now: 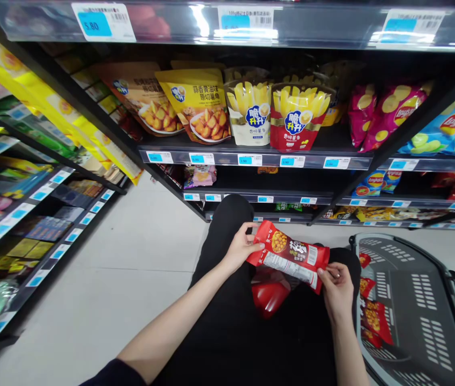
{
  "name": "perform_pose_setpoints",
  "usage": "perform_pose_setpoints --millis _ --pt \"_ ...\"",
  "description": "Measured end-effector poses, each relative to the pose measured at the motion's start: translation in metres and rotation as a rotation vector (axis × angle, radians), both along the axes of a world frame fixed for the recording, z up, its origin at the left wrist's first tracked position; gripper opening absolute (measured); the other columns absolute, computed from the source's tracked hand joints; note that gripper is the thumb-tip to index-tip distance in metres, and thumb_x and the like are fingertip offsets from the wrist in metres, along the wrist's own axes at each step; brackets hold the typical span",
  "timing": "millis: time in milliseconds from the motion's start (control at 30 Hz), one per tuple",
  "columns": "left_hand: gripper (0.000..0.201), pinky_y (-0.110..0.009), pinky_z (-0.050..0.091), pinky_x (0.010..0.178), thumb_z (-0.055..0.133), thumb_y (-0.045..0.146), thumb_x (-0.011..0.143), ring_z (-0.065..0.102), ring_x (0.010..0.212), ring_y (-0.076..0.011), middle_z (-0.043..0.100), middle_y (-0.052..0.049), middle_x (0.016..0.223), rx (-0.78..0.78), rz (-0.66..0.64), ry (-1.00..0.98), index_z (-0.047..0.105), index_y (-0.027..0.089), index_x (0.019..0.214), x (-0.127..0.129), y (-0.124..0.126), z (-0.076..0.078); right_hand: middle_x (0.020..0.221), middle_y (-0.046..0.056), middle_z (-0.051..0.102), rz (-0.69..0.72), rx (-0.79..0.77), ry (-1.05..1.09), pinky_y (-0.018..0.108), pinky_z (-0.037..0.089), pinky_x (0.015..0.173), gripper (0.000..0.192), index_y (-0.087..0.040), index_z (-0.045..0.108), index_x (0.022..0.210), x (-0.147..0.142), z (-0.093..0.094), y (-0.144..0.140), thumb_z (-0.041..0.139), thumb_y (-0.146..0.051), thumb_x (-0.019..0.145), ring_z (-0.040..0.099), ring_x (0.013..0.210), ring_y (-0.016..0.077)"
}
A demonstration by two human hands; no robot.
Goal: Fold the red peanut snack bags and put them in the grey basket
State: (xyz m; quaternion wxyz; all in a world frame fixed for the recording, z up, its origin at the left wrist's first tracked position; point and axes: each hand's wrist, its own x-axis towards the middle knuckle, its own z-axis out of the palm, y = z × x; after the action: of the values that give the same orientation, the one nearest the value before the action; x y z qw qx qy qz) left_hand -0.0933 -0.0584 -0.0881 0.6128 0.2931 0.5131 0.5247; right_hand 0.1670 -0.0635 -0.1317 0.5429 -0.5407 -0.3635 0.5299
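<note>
A red snack packet [291, 254], printed with a bowl of nuts, is stretched between my two hands above my lap. My left hand [242, 249] pinches its left end, thumb on the front. At the lower right corner, my right hand [336, 284] grips the packet between thumb and fingers. Beneath it a shiny red bag [269, 295] rests on my black trousers, partly hidden by the packet. To the right of my right hand stands a grey shopping basket [408, 289] with several red snack packets [375, 320] along its left side.
Ahead, a dark shelf [259, 156] carries yellow potato snack pouches [201, 107], a white pouch [249, 115], a red pouch [297, 118] and pink chip bags [392, 115]. Blue chip bags [452, 126] sit farther right. Another stocked rack [38, 214] runs along the left.
</note>
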Motion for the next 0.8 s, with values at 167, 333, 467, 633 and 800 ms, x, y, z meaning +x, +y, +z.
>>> perform_pose_setpoints --millis 167,333,467,633,800 --pt "0.032 -0.028 0.05 0.062 0.079 0.026 0.053 0.065 0.063 -0.0173 0.071 -0.005 0.072 -0.042 0.058 -0.022 0.062 0.01 0.075 0.0013 0.0017 -0.0027 0.07 0.001 0.066 -0.11 -0.074 0.094 0.024 0.051 0.06 0.039 -0.017 0.061 0.087 0.0 0.0012 0.0001 0.079 -0.028 0.055 0.061 0.059 0.0121" --pt "0.031 -0.028 0.051 0.063 0.079 0.023 0.052 0.066 0.063 -0.0174 0.071 -0.005 0.073 -0.036 0.116 -0.125 0.066 0.01 0.077 0.0026 0.0025 0.0012 0.082 0.006 0.07 0.076 -0.178 0.13 0.029 0.052 0.063 0.037 -0.016 0.065 0.09 -0.0054 0.0025 -0.0001 0.076 -0.034 0.059 0.064 0.068 0.0179" --pt "0.031 -0.027 0.051 0.064 0.079 0.022 0.054 0.066 0.065 -0.0174 0.071 -0.006 0.075 0.005 0.114 -0.139 0.066 0.01 0.08 0.0011 0.0024 0.006 0.081 0.006 0.07 0.278 -0.212 0.14 0.029 0.052 0.063 0.031 -0.016 0.068 0.084 -0.009 0.0043 0.0021 0.076 -0.033 0.06 0.064 0.068 0.0188" --pt "0.033 -0.027 0.05 0.067 0.077 0.026 0.057 0.066 0.068 -0.0175 0.072 -0.007 0.08 -0.011 0.033 -0.133 0.068 0.011 0.085 -0.0015 0.0023 0.0065 0.073 0.004 0.07 0.136 -0.24 0.198 0.028 0.052 0.059 0.028 -0.016 0.069 0.077 -0.0066 0.0054 0.0016 0.079 -0.032 0.056 0.063 0.062 0.0171" --pt "0.032 -0.027 0.049 0.069 0.077 0.027 0.057 0.066 0.069 -0.018 0.072 -0.008 0.079 -0.032 0.047 -0.163 0.069 0.01 0.083 -0.0033 0.003 0.0048 0.07 0.003 0.069 0.159 -0.237 0.219 0.028 0.052 0.06 0.027 -0.017 0.069 0.076 -0.0036 0.0057 -0.0008 0.079 -0.031 0.056 0.063 0.061 0.0167"
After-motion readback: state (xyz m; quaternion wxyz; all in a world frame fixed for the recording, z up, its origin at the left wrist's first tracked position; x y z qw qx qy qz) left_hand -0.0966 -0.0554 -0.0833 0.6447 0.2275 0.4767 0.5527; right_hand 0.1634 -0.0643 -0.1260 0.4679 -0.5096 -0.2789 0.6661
